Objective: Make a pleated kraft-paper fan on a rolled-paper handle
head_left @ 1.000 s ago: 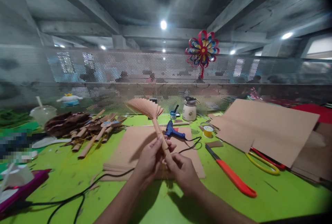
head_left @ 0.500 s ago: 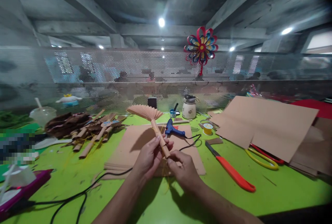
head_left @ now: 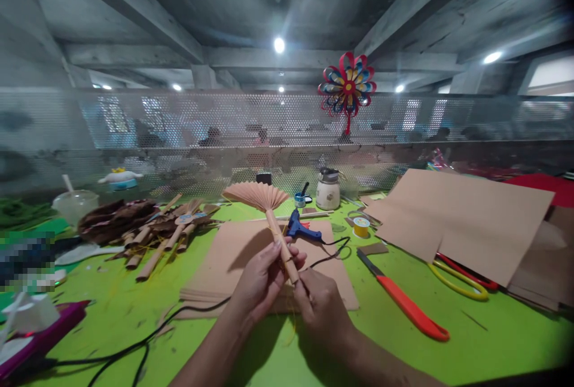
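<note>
A folded brown paper fan [head_left: 258, 194] stands tilted over the middle of the table, its pleats spread at the top of a rolled paper handle [head_left: 277, 230]. Around the lower part of that handle my left hand [head_left: 262, 279] is closed, thumb on top. My right hand [head_left: 325, 300] is curled shut against the handle's bottom end; its fingertips are hidden, so what they pinch does not show. Thin yellow thread [head_left: 292, 330] dangles below the hands. Beneath them lies a stack of brown paper sheets [head_left: 215, 255]. Just behind the handle is a blue glue gun [head_left: 305, 231].
Finished-looking paper fans [head_left: 173, 234] lie in a pile at left, near a purple power strip [head_left: 49, 330] with black cables. On the right are an orange-handled knife [head_left: 412, 309], a yellow thread spool [head_left: 360, 227], yellow-and-red-handled scissors [head_left: 461, 282] and large cardboard sheets [head_left: 470, 219].
My right hand has turned and curled more tightly at the bottom of the handle. My left hand keeps its grip on the fan. The view has shifted slightly.
</note>
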Demonstrator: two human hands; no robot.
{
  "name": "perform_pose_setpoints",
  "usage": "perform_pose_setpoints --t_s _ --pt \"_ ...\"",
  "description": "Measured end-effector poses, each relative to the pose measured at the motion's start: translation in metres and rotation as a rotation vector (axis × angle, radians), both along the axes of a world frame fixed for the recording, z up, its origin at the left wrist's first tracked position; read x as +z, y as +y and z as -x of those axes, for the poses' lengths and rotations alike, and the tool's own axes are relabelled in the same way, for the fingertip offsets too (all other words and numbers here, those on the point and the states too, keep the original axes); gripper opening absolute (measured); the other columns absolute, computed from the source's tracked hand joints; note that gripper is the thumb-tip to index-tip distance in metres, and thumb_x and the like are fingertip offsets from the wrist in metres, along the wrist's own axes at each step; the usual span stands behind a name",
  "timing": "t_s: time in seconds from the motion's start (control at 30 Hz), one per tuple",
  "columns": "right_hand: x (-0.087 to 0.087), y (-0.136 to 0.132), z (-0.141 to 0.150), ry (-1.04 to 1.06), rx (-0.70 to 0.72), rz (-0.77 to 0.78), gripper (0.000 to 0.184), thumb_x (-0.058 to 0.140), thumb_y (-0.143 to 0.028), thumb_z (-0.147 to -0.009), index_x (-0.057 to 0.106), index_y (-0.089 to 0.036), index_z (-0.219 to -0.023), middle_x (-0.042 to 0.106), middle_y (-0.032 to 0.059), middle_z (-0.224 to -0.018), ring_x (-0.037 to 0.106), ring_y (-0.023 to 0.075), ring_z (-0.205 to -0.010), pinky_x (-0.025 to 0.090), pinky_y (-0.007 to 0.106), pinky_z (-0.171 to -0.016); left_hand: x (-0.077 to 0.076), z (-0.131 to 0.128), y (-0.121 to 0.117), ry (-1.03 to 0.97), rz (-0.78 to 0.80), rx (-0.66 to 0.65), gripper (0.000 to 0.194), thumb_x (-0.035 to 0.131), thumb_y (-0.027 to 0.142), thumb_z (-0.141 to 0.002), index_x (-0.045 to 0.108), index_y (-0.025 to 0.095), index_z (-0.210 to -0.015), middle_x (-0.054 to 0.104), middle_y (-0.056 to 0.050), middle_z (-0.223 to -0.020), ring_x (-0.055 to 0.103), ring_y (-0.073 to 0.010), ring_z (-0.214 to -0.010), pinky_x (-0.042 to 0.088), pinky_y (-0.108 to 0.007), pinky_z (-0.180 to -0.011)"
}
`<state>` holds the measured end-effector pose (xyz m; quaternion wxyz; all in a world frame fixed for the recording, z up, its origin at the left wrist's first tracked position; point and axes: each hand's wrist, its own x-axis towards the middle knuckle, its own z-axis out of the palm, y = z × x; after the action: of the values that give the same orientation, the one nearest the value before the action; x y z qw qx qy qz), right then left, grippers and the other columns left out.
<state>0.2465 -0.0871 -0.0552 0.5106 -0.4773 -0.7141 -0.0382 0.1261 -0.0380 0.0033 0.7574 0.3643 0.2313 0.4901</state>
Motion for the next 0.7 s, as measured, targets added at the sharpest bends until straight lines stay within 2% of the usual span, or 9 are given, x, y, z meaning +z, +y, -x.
perform_pose_setpoints --t_s 0.17,0.3,0.47,0.7 --pt "-0.004 0.001 0.001 -0.066 -0.06 -0.091 0.024 0.037 -0.013 -0.089 0.052 -0.016 -0.07 0.055 0.0032 -0.061 0.048 0.0137 -0.054 0.029 0.026 -0.054 0.001 -0.003 -0.005 0.046 -0.009 0.037 0.016 0.062 0.02 -0.086 0.06 0.01 -0.099 0.069 -0.007 -0.076 0.071 -0.0221 -0.077 0.057 -0.034 -0.078" --pt "-0.002 0.0 0.002 -0.085 -0.058 -0.123 0.024 0.037 -0.012 -0.088 0.051 -0.017 -0.069 0.055 0.003 -0.059 0.048 0.0136 -0.053 0.029 0.026 -0.053 0.003 -0.005 -0.01 0.026 -0.021 0.053 0.01 0.06 0.02 -0.088 0.058 0.012 -0.093 0.062 -0.002 -0.068 0.069 -0.0204 -0.072 0.056 -0.03 -0.069" --pt "0.002 -0.004 0.005 -0.045 -0.024 -0.091 0.025 0.037 -0.013 -0.089 0.05 -0.017 -0.068 0.054 0.0023 -0.059 0.049 0.0131 -0.053 0.029 0.026 -0.052 0.005 -0.004 -0.013 -0.005 -0.066 0.064 0.013 0.059 0.023 -0.088 0.058 0.012 -0.096 0.059 -0.001 -0.069 0.068 -0.0189 -0.072 0.053 -0.025 -0.061" --pt "0.001 -0.006 0.006 -0.033 -0.027 -0.081 0.025 0.04 -0.013 -0.087 0.047 -0.019 -0.064 0.051 -0.0003 -0.055 0.046 0.0119 -0.049 0.028 0.026 -0.05 0.003 -0.004 -0.008 0.006 -0.069 0.074 0.012 0.057 0.021 -0.089 0.058 0.012 -0.096 0.059 0.0 -0.068 0.068 -0.019 -0.072 0.056 -0.032 -0.074"
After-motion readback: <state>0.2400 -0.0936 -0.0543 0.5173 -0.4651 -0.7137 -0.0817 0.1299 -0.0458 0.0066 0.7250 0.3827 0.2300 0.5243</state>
